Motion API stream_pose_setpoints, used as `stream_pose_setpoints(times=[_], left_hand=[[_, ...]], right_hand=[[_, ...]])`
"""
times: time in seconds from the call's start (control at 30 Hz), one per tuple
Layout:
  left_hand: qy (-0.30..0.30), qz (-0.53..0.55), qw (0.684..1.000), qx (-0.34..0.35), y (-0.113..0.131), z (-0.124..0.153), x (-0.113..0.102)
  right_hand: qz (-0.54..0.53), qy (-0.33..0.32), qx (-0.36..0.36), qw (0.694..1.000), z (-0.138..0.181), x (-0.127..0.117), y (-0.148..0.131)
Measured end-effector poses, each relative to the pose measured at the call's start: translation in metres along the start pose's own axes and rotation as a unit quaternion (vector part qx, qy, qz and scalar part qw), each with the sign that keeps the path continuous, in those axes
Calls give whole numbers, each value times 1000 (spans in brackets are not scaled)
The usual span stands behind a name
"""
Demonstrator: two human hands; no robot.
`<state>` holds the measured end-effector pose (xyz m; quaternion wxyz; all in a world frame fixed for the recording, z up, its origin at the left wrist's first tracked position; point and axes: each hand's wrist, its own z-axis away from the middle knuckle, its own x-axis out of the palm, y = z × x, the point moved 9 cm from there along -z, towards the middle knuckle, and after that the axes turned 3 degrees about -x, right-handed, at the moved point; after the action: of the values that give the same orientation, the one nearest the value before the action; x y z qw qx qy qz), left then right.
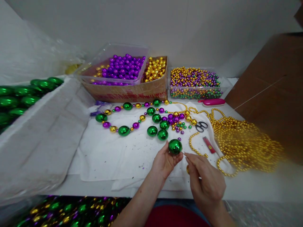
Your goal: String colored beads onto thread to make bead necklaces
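My left hand (165,162) holds a large shiny green bead (175,146) in its fingers above the white cloth. Close to the bead's lower right side, my right hand (205,176) pinches a thin needle-like thing (182,153); its tip is too small to make out. Part of a gold bead shows by the right hand's fingers. Just beyond the hands lie loose green beads (162,135), purple beads (176,119) and several tiny mixed beads (181,126). A strung necklace (124,130) of green, purple and gold beads curves across the cloth on the left.
Behind stand a clear tub (111,80) of purple beads, a cardboard box (151,91) with gold beads and a mixed-bead tub (227,90). Rightward lie scissors (201,126), a red cutter-like piece (209,145), a pink-handled tool (214,102) and gold bead chains (248,142). A green-bead box (47,138) stands left.
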<state>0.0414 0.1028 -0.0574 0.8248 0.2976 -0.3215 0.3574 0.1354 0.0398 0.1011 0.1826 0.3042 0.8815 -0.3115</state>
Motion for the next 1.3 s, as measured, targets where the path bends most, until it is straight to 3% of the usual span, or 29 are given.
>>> stream_pose_setpoints(times=[0.43, 1.3], left_hand=[[-8, 5, 1000, 2, 1, 2, 1], [-17, 8, 1000, 7, 0, -2, -2]], right_hand=[[0, 13, 42, 999, -9, -1, 4], [-4, 5, 32, 999, -5, 11, 6]])
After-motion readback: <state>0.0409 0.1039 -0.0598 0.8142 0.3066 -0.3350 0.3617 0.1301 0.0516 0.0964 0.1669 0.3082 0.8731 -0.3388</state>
